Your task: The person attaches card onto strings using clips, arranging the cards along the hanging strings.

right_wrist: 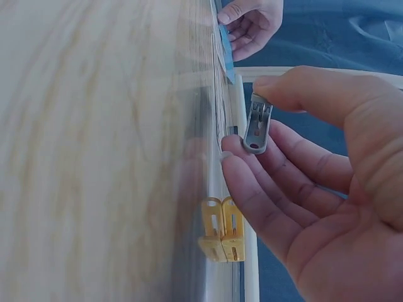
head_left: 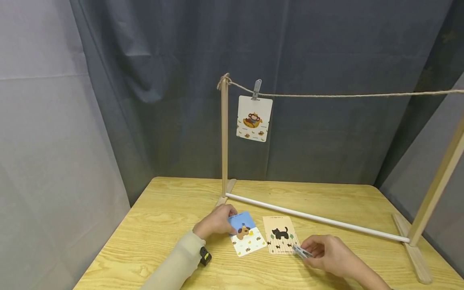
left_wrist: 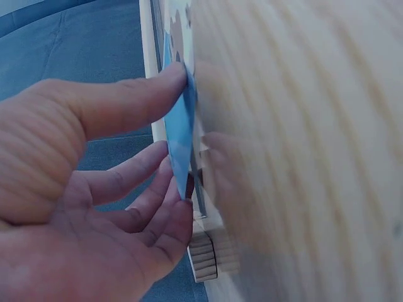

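Observation:
My left hand (head_left: 217, 220) pinches the upper left edge of a picture card (head_left: 250, 239), blue above and white below, with a brown dog on it. In the left wrist view the thumb presses the card's blue part (left_wrist: 181, 126), with fingers at its other side. Right of it a beige card (head_left: 279, 225) with a black cat lies on the table. Near that card's lower right corner my right hand (head_left: 331, 255) holds a grey clothespin (right_wrist: 257, 129) between thumb and fingers. A yellow clothespin (right_wrist: 232, 233) rests on the table, mostly hidden behind the right hand in the head view.
A wooden post (head_left: 224, 141) and a second post (head_left: 436, 189) hold up a string (head_left: 326, 96). A monkey card (head_left: 253, 131) hangs there from a grey clothespin (head_left: 256, 89). Between the posts' feet, a white bar (head_left: 315, 217) crosses the wooden table (head_left: 163, 201). Dark curtain (head_left: 181, 100) behind.

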`<act>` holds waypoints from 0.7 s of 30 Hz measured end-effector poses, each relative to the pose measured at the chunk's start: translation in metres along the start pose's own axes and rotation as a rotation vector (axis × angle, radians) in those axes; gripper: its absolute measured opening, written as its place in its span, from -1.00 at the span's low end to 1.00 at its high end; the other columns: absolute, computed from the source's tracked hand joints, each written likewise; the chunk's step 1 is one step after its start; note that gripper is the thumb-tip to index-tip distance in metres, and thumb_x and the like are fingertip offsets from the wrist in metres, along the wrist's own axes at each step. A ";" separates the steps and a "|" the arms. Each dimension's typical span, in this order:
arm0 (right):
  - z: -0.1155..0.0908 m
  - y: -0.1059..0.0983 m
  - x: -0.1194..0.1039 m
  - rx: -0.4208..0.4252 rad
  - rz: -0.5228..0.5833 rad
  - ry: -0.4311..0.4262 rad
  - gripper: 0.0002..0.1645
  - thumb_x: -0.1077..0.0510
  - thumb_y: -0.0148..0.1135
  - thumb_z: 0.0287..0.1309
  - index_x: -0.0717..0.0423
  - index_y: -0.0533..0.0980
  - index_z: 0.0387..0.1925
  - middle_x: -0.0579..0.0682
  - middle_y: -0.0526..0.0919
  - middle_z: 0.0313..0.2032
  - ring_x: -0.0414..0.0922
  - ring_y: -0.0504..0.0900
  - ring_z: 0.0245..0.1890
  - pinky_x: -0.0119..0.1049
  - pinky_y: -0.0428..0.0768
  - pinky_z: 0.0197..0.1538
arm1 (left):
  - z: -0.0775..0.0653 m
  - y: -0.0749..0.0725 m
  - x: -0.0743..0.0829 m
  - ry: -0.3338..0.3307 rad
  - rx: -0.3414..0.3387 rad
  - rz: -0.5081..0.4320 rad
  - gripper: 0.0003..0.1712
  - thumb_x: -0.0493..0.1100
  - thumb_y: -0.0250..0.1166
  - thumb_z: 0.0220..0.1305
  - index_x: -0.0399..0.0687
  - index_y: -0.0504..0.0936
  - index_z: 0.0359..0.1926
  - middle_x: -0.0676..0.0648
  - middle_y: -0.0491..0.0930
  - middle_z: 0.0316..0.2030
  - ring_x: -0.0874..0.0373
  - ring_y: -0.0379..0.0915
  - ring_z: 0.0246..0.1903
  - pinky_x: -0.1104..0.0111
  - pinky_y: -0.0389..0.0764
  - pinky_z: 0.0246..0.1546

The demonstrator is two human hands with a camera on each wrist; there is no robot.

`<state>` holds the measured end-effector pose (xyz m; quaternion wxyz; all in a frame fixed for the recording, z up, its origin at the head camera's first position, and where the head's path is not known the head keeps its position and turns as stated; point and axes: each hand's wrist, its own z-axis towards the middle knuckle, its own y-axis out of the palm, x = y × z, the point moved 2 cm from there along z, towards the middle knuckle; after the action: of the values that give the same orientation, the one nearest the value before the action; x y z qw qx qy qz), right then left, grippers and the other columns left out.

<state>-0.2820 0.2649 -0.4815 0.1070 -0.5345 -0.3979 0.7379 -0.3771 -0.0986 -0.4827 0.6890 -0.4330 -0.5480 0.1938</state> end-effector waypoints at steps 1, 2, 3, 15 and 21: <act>0.000 0.000 -0.001 0.007 0.001 0.000 -0.67 0.07 0.60 0.06 0.01 0.68 -0.15 -0.16 0.72 -0.33 -0.30 0.66 -0.34 -0.36 0.68 -0.28 | 0.000 0.000 0.000 0.002 -0.001 -0.003 -0.32 -0.18 0.69 -0.03 -0.19 0.62 0.12 -0.14 0.58 0.01 0.06 0.44 -0.06 0.16 0.55 0.01; 0.000 0.000 -0.001 0.012 0.003 0.001 -0.68 0.08 0.59 0.06 0.02 0.68 -0.15 -0.16 0.72 -0.33 -0.30 0.66 -0.34 -0.36 0.68 -0.28 | 0.000 0.000 0.000 0.006 -0.001 -0.004 -0.32 -0.18 0.69 -0.03 -0.19 0.62 0.12 -0.14 0.59 0.01 0.06 0.45 -0.06 0.16 0.55 0.00; 0.000 0.000 -0.002 0.019 0.004 0.002 -0.68 0.09 0.59 0.07 0.03 0.68 -0.15 -0.15 0.72 -0.33 -0.30 0.67 -0.34 -0.36 0.68 -0.28 | 0.000 0.000 0.000 0.008 -0.001 -0.007 -0.32 -0.18 0.69 -0.04 -0.20 0.62 0.13 -0.14 0.59 0.01 0.06 0.45 -0.06 0.16 0.55 0.00; 0.000 0.000 -0.002 0.058 0.023 0.012 -0.70 0.09 0.59 0.08 0.06 0.69 -0.16 -0.12 0.75 -0.29 -0.29 0.69 -0.32 -0.36 0.71 -0.23 | 0.000 -0.004 0.000 0.009 -0.016 -0.092 -0.27 -0.22 0.67 -0.01 -0.23 0.60 0.20 -0.19 0.60 0.06 0.00 0.53 -0.01 0.14 0.58 0.07; 0.000 0.000 -0.002 0.077 0.027 -0.008 -0.70 0.10 0.59 0.08 0.06 0.69 -0.17 -0.13 0.76 -0.30 -0.29 0.70 -0.32 -0.35 0.72 -0.23 | 0.000 -0.008 -0.002 0.018 -0.018 -0.189 -0.33 -0.28 0.64 0.03 -0.25 0.61 0.19 -0.20 0.62 0.07 -0.03 0.54 0.04 0.07 0.58 0.12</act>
<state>-0.2809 0.2634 -0.4802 0.1157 -0.5322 -0.3623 0.7564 -0.3793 -0.1052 -0.4773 0.7050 -0.3873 -0.5820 0.1193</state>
